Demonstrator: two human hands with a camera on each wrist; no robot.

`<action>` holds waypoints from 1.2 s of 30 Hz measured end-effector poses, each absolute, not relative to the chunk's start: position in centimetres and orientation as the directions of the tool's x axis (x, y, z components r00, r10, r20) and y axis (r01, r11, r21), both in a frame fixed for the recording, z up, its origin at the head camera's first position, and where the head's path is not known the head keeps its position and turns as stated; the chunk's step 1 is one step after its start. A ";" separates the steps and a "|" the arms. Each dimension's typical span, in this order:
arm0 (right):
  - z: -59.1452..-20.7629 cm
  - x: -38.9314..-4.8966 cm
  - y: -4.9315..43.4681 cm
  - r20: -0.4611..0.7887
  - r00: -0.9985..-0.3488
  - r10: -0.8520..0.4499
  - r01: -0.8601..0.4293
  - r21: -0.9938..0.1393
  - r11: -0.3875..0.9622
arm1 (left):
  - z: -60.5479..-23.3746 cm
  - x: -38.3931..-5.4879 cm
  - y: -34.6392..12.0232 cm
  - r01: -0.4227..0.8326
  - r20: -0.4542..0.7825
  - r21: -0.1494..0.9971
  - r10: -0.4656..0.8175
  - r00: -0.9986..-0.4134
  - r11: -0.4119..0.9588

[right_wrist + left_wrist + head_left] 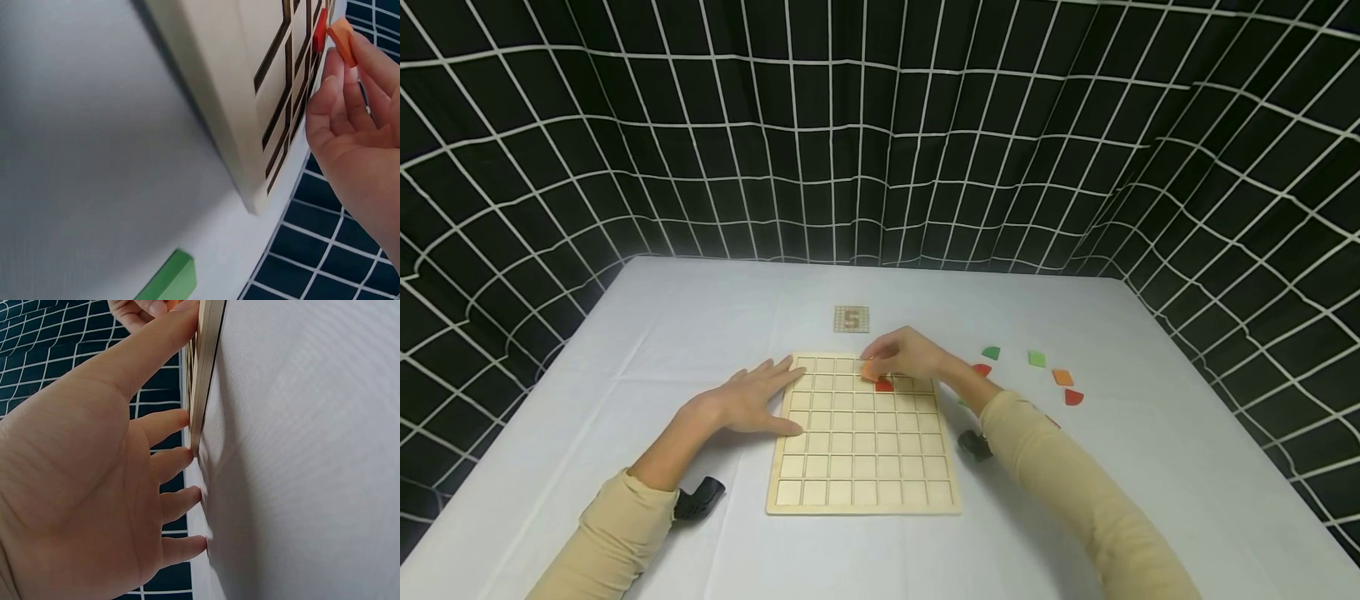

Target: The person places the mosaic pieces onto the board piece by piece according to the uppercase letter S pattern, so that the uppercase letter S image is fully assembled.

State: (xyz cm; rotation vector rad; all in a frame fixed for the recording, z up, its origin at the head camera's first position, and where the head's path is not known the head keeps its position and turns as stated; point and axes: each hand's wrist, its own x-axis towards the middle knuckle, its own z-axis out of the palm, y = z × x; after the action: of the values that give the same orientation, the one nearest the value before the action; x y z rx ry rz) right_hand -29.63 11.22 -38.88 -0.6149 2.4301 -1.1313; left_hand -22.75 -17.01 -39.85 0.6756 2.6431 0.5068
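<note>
Grid board (865,492): bare lower cells leave me open room to its near rim
Left hand (737,406): spread, gripping nothing, at the board's left edge, probably steadying it
Right hand (906,354): pinches the orange piece (869,372) over the upper rows beside the red piece (884,386), likely for fine control
Loose pieces (1062,377): right, presumably within reach
Card (852,319): past the board's far edge

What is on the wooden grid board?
The wooden grid board holds a red piece, with the left hand at its left edge. The right hand, pinching an orange piece, hides some upper cells and any contents.
</note>
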 end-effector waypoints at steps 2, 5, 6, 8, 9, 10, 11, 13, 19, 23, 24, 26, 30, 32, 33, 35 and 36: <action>-38.8 -29.6 10.9 -0.165 -0.824 -0.542 -0.225 -0.783 0.580 | -39.9 -22.7 -17.0 0.382 -0.259 0.419 0.511 -0.819 0.824; -38.9 -29.6 10.6 -0.183 -0.813 -0.552 -0.217 -0.785 0.580 | -39.8 -22.7 -16.9 0.378 -0.263 0.417 0.508 -0.820 0.827; -38.9 -29.6 10.5 -0.189 -0.809 -0.556 -0.213 -0.788 0.578 | -39.8 -22.6 -16.9 0.377 -0.264 0.417 0.507 -0.821 0.827; -39.0 -29.6 10.3 -0.204 -0.802 -0.562 -0.205 -0.790 0.578 | -39.8 -22.6 -16.9 0.374 -0.264 0.418 0.505 -0.822 0.828; -39.0 -29.6 10.2 -0.213 -0.800 -0.561 -0.201 -0.785 0.585 | -39.8 -22.6 -16.9 0.373 -0.263 0.420 0.504 -0.822 0.827; -39.1 -29.6 10.2 -0.221 -0.801 -0.557 -0.197 -0.780 0.593 | -39.8 -22.6 -16.9 0.375 -0.260 0.422 0.506 -0.822 0.826; -39.1 -29.6 10.1 -0.228 -0.801 -0.553 -0.194 -0.776 0.601 | -39.8 -22.5 -17.0 0.373 -0.260 0.423 0.505 -0.823 0.826; -39.2 -29.7 10.1 -0.236 -0.804 -0.546 -0.194 -0.763 0.617 | -39.8 -22.5 -17.0 0.374 -0.256 0.425 0.506 -0.824 0.825; -39.4 -29.7 10.0 -0.243 -0.807 -0.539 -0.203 -0.743 0.638 | -39.8 -22.5 -17.0 0.380 -0.249 0.421 0.508 -0.825 0.824; -39.6 -29.7 10.0 -0.245 -0.807 -0.538 -0.195 -0.749 0.633 | -39.8 -22.5 -16.9 0.379 -0.252 0.416 0.506 -0.825 0.826; -39.6 -29.7 10.0 -0.243 -0.806 -0.539 -0.195 -0.751 0.631 | -39.8 -22.5 -17.0 0.378 -0.254 0.416 0.504 -0.826 0.827; -39.6 -29.7 10.0 -0.241 -0.806 -0.541 -0.194 -0.756 0.626 | -39.8 -22.5 -16.9 0.375 -0.256 0.415 0.501 -0.827 0.829; -39.6 -29.7 10.0 -0.234 -0.802 -0.550 -0.197 -0.765 0.613 | -39.8 -22.5 -16.9 0.374 -0.254 0.416 0.501 -0.827 0.829; -39.6 -29.6 10.1 -0.220 -0.800 -0.559 -0.210 -0.769 0.604 | -39.9 -22.6 -16.9 0.375 -0.253 0.418 0.502 -0.827 0.828; -39.7 -29.6 10.1 -0.211 -0.801 -0.560 -0.216 -0.771 0.599 | -39.9 -22.6 -16.9 0.376 -0.252 0.418 0.504 -0.826 0.827; -39.6 -29.6 10.2 -0.194 -0.807 -0.558 -0.224 -0.774 0.592 | -39.9 -22.5 -16.9 0.373 -0.254 0.418 0.501 -0.827 0.828; -39.6 -29.5 10.2 -0.186 -0.811 -0.555 -0.225 -0.776 0.589 | -39.9 -22.5 -16.9 0.372 -0.255 0.417 0.500 -0.828 0.829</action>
State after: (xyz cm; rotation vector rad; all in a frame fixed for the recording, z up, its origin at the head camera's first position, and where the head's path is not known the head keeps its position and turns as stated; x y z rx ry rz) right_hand -29.51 10.24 -39.60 -0.6258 2.4095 -1.0951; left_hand -22.53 -16.92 -39.91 0.6555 2.6546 0.5020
